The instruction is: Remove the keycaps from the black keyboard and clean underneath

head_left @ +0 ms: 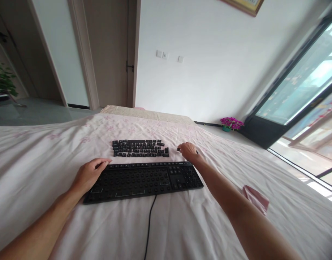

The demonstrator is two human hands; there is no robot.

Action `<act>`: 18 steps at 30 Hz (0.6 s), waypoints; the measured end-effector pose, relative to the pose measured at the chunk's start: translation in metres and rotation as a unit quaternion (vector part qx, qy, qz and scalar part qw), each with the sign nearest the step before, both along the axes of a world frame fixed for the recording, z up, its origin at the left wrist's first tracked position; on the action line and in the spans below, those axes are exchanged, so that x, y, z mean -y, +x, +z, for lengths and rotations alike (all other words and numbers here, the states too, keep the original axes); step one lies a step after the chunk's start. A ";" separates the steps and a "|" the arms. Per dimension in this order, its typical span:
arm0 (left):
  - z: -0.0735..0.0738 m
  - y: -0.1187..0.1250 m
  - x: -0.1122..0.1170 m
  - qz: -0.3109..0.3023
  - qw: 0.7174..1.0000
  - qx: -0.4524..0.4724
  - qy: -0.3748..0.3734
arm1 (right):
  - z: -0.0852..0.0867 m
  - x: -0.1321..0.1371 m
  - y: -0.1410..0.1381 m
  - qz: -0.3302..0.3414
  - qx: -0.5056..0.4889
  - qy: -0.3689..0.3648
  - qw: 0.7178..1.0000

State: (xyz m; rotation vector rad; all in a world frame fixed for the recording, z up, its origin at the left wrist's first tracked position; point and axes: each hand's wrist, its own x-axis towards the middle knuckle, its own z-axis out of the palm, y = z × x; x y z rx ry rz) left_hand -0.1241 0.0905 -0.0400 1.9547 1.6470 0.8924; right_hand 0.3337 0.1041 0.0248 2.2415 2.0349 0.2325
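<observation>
A black keyboard (144,178) lies on the pink-white bedsheet, with most of its main keys off and the bare sockets showing. My left hand (91,174) rests at its upper left corner, fingers stretched out and thumb apart, touching the edge. Beyond the keyboard, loose black keycaps (140,148) are laid out in rows, a long spacebar cap (136,141) among the farthest. To the right of those rows, my right hand (188,150) is closed in a pinch, with a small black keycap (178,149) at its fingertips. Another dark piece (197,152) shows beside this hand, partly hidden.
The keyboard's cable (150,224) runs toward me over the wrinkled sheet (122,231). A folded pink cloth (256,198) lies at the right, past my forearm. Behind the bed are a door (107,54), a white wall and purple flowers (231,123) in a pot.
</observation>
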 end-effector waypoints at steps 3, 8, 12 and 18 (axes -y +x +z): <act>-0.001 0.000 -0.001 -0.004 1.000 0.000 0.007 | -0.002 -0.001 -0.002 0.015 -0.006 -0.007 1.000; -0.003 -0.001 -0.002 0.005 1.000 0.002 0.012 | -0.004 -0.004 -0.003 -0.008 -0.026 -0.011 1.000; -0.001 0.000 -0.001 0.004 1.000 0.000 0.005 | -0.002 -0.008 -0.005 -0.013 -0.038 -0.010 0.999; 0.001 0.000 0.000 0.008 1.000 0.000 -0.007 | 0.007 -0.001 -0.012 0.029 -0.062 -0.011 0.998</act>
